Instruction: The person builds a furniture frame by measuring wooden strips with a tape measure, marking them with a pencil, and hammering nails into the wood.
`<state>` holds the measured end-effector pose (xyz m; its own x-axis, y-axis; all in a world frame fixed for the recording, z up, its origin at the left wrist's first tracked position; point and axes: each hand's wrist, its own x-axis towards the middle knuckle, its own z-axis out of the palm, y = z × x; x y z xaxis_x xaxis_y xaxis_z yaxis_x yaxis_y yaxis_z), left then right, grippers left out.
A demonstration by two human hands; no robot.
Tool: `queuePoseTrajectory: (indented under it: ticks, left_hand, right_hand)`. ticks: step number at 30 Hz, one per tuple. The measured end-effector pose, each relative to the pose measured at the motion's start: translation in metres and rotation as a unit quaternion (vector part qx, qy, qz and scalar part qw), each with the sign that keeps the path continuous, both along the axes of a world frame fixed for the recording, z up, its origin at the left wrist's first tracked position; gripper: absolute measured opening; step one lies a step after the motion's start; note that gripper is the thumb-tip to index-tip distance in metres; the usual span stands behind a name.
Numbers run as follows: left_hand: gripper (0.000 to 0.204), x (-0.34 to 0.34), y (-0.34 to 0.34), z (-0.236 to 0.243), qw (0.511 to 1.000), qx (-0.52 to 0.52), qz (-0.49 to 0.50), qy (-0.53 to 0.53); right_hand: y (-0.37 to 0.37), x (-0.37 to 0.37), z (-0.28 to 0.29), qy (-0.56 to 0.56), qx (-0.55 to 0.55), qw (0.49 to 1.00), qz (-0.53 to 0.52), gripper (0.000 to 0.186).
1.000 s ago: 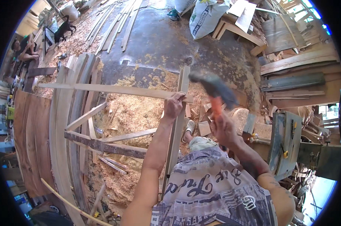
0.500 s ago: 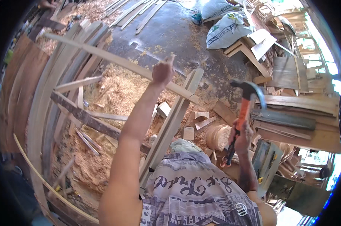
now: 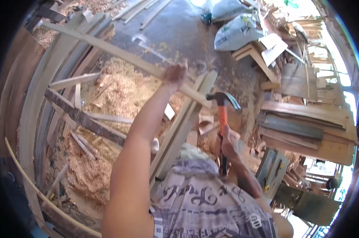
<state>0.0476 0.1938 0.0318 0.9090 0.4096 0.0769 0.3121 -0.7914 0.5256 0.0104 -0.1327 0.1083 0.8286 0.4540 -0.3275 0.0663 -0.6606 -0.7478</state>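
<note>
My left hand [image 3: 175, 75] is closed on a long pale strip of wood [image 3: 102, 47], which crosses to rest on two parallel upright-cut timber lengths [image 3: 167, 146] running toward my body. My left fingertips are blurred. My right hand [image 3: 228, 141] grips a claw hammer [image 3: 223, 113] with an orange and black handle and dark head. The head is at the right end of the strip, close beside it; whether it touches is unclear. Below, wood shavings [image 3: 120, 91] and small offcuts [image 3: 205, 123] lie on the ground.
Long boards [image 3: 40, 99] are stacked at left, with thin braces [image 3: 74, 103] among them. White sacks [image 3: 235, 35] and angled pieces [image 3: 257, 63] lie at upper right. More planks [image 3: 302, 115] and a greenish bench-like panel [image 3: 306, 204] are at right. Loose strips [image 3: 136, 12] lie on the dark floor.
The hammer has swung left from beside my right side to the strip's end. My left hand stays on the strip. The view has turned, shifting the surroundings.
</note>
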Motion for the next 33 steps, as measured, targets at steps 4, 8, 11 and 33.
queuePoseTrajectory:
  ticks: [4,8,11,33]
  left_hand:
    - [0.016,-0.007,0.011,-0.008,0.999,-0.024,0.022,0.010]
    - [0.017,-0.009,0.006,-0.010,1.000,-0.002,0.015,-0.014]
    - [0.017,-0.011,0.010,-0.026,0.999,0.023,0.028,-0.036]
    - [0.025,-0.002,0.007,-0.021,0.998,0.013,0.039,-0.041]
  right_hand:
    - [-0.016,0.043,0.088,0.008,0.272,0.959,-0.076,0.033]
    - [-0.012,0.051,0.238,-0.276,0.483,0.829,0.055,0.047]
    - [0.006,0.032,0.164,-0.278,0.498,0.817,0.090,0.048]
    - [-0.029,0.010,0.029,-0.016,0.073,0.997,-0.028,0.054]
